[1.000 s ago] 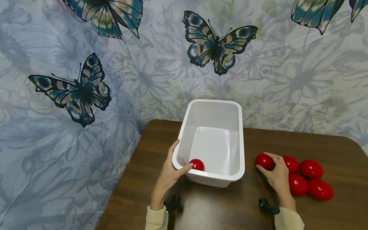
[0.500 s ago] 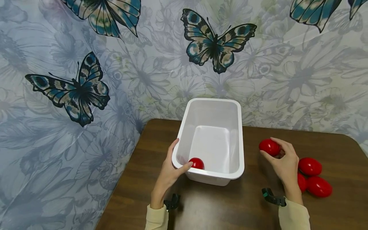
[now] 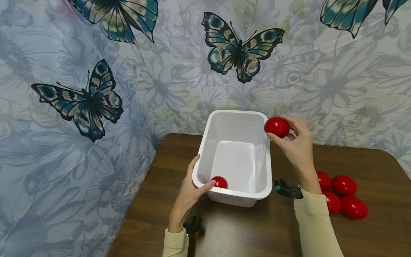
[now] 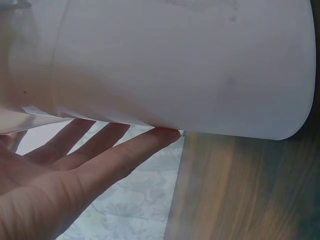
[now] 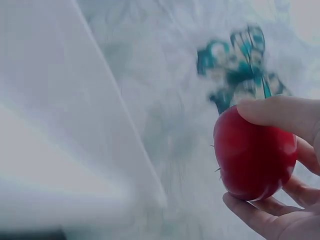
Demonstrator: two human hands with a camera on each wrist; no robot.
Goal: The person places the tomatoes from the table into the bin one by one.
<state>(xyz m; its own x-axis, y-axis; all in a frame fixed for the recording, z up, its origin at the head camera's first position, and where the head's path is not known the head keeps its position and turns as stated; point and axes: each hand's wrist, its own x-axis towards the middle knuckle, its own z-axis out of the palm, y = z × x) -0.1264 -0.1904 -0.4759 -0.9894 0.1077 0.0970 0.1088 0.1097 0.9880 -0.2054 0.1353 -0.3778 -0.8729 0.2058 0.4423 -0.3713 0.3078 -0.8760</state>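
A white plastic bin (image 3: pixel 239 194) stands tilted toward me on the table, with one red apple-like fruit (image 3: pixel 219 182) in its near left corner. My left hand (image 3: pixel 187 196) holds the bin at that corner, thumb over the rim; in the left wrist view its fingers (image 4: pixel 125 155) lie along the outer wall. Near the bin's far right rim, raised above the table, my right hand (image 3: pixel 297 144) grips another glossy red fruit (image 3: pixel 276 127) between thumb and fingers. The right wrist view shows this smooth, slightly lobed fruit (image 5: pixel 255 155) beside the blurred bin wall (image 5: pixel 65 100).
Several more red fruits (image 3: pixel 344 185) lie grouped on the brown wooden table (image 3: pixel 244 232), right of the bin and partly behind my right forearm. A wall covering with butterflies (image 3: pixel 239 53) rises just behind the table's back edge.
My right hand has lifted a red fruit off the table and carried it up and left to the bin's rim. My left hand and the bin have hardly moved.
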